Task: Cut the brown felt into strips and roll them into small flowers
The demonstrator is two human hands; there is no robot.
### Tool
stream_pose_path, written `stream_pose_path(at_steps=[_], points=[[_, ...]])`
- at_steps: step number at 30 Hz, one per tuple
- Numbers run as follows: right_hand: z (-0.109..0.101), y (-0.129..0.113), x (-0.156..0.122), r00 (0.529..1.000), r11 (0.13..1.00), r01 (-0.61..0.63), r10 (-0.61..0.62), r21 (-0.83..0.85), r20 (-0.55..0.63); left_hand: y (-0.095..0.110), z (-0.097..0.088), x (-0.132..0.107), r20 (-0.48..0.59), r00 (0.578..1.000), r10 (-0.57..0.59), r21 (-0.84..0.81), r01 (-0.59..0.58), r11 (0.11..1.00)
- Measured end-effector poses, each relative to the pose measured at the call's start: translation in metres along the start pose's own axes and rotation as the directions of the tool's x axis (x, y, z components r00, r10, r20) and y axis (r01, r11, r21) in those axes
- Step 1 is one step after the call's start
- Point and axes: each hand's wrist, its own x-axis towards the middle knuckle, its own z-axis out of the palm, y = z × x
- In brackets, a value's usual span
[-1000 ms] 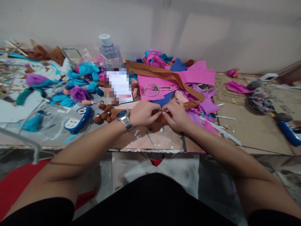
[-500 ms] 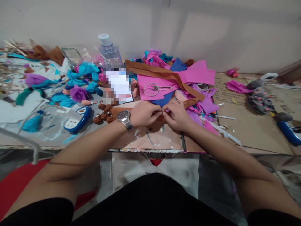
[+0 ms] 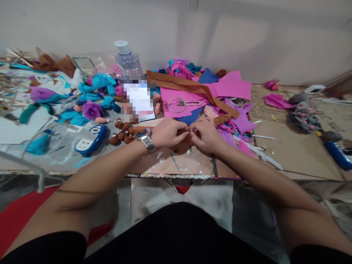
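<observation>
My left hand (image 3: 169, 132), with a metal watch on its wrist, is closed in a pinch on a brown crepe paper strip (image 3: 188, 140). Fingertip to fingertip with it, my right hand (image 3: 205, 135) pinches the same strip. Both hands are just above the table's front part, and the fingers hide most of the pinched edge. Small brown crumpled paper balls (image 3: 125, 132) lie left of the watch. Beyond the hands, thread snips (image 3: 180, 104) with a ring handle rest on pink crepe paper (image 3: 171, 93), near a longer brown strip (image 3: 189, 85).
A phone (image 3: 141, 101), partly blurred out, lies behind my left hand, with a clear bottle (image 3: 128, 60) behind it. Blue and purple paper flowers (image 3: 92, 109) and a blue-and-white power strip (image 3: 90, 140) are at left. A pincushion (image 3: 304, 117) sits on cardboard (image 3: 277, 146) at right.
The fingers have shifted slightly at the pinch, and a little more of the brown paper edge shows between them. Everything else stays in place.
</observation>
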Motion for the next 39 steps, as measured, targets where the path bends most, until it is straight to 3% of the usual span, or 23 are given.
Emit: stream_pose_path(at_steps=[17, 26, 34, 39], points=[[-0.002, 0.004, -0.001, 0.999, 0.999, 0.029, -0.028, 0.029, -0.037, -0.001, -0.006, 0.001, -0.005, 0.999, -0.037, -0.023, 0.037, 0.999], [-0.002, 0.005, 0.001, 1.000, 1.000, 0.000, 0.000, 0.013, 0.000, -0.008, -0.002, 0.000, -0.063, 0.997, -0.035, 0.079, 0.040, 0.996], [-0.004, 0.006, 0.001, 1.000, 1.000, -0.025, 0.026, 0.007, -0.011, -0.012, -0.006, 0.003, -0.073, 0.992, -0.099, 0.107, 0.107, 0.989], [-0.003, 0.009, 0.001, 0.999, 0.999, -0.039, 0.039, 0.022, -0.032, -0.018, -0.007, 0.004, -0.132, 0.984, -0.123, 0.227, 0.150, 0.962]])
